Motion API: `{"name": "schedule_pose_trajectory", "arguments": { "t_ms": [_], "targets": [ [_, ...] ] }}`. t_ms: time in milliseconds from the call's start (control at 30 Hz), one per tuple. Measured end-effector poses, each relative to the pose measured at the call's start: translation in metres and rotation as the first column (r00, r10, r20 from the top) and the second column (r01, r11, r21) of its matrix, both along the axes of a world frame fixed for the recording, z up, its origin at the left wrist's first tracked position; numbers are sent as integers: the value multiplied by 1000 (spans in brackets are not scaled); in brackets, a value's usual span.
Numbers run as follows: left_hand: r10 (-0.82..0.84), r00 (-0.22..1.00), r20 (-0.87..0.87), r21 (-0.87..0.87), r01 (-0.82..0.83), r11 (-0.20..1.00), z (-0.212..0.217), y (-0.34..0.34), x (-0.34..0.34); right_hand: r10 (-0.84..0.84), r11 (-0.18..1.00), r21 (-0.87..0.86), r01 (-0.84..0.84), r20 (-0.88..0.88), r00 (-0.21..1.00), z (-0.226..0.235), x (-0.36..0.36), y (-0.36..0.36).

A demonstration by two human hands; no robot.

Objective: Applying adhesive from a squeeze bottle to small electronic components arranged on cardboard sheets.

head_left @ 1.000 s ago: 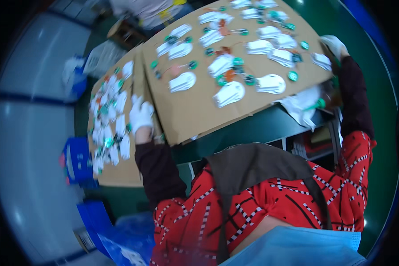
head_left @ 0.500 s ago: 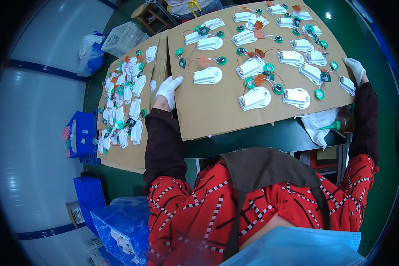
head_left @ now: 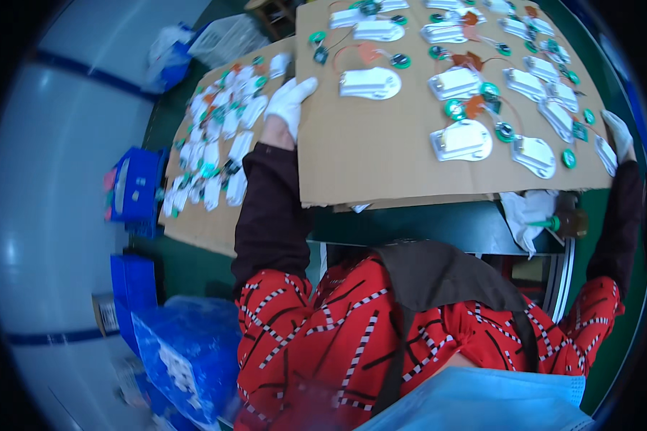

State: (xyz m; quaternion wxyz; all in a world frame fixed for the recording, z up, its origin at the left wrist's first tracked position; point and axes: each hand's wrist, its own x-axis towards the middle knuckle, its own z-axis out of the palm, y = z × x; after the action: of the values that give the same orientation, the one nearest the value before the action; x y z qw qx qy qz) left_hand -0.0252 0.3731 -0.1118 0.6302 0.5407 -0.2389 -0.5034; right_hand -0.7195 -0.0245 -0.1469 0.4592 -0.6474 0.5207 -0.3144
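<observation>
A large brown cardboard sheet (head_left: 381, 158) is held between my two white-gloved hands. It bears several white plastic housings (head_left: 370, 84) wired to green round discs (head_left: 569, 159), small dark circuit boards (head_left: 579, 131) and orange pieces (head_left: 475, 107). My left hand (head_left: 290, 106) grips the sheet's left edge, its fingertips partly out of sight behind the cardboard. At the right edge, beside a white housing (head_left: 606, 155), my right hand (head_left: 618, 135) is closed on the same sheet, its fingers partly hidden. More cardboard shows beneath the sheet's front edge.
Left of me, another cardboard sheet (head_left: 208, 233) carries crowded housings. Blue bins (head_left: 140, 194) and a blue plastic bag (head_left: 194, 337) stand along the left. A dark table (head_left: 424, 228) lies under the held sheet; a white cloth (head_left: 526, 215) and a green-nozzled bottle (head_left: 571, 224) are at its right.
The cardboard sheet has shifted right and upward in the picture and looks larger. Both hands have moved with it, still gripping its edges.
</observation>
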Motion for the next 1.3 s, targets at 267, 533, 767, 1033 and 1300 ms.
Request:
{"name": "schedule_pose_trajectory", "arguments": {
  "t_ms": [267, 533, 767, 1033, 1300],
  "targets": [
    [118, 991, 65, -161, -106, 981, 51, 110, 3, 212, 598, -576, -557, -557, 803, 44, 96, -46],
    [518, 852, 75, -73, -513, 855, 78, 282, 41, 476, 821, -229, -524, -233, 848, 133, 402, 42],
    [742, 648, 173, -161, -725, 670, 76, 377, 50, 344, 91, -674, -734, -670, 658, 140, 588, 35],
    [879, 419, 227, -157, -875, 457, 29, 360, 3, 474, 522, -470, -712, -534, 700, 155, 674, 71],
    [941, 291, 170, -111, -944, 312, 35, 332, -64, 487, 505, -465, -727, -542, 685, 163, 703, 104]
  ]
}}
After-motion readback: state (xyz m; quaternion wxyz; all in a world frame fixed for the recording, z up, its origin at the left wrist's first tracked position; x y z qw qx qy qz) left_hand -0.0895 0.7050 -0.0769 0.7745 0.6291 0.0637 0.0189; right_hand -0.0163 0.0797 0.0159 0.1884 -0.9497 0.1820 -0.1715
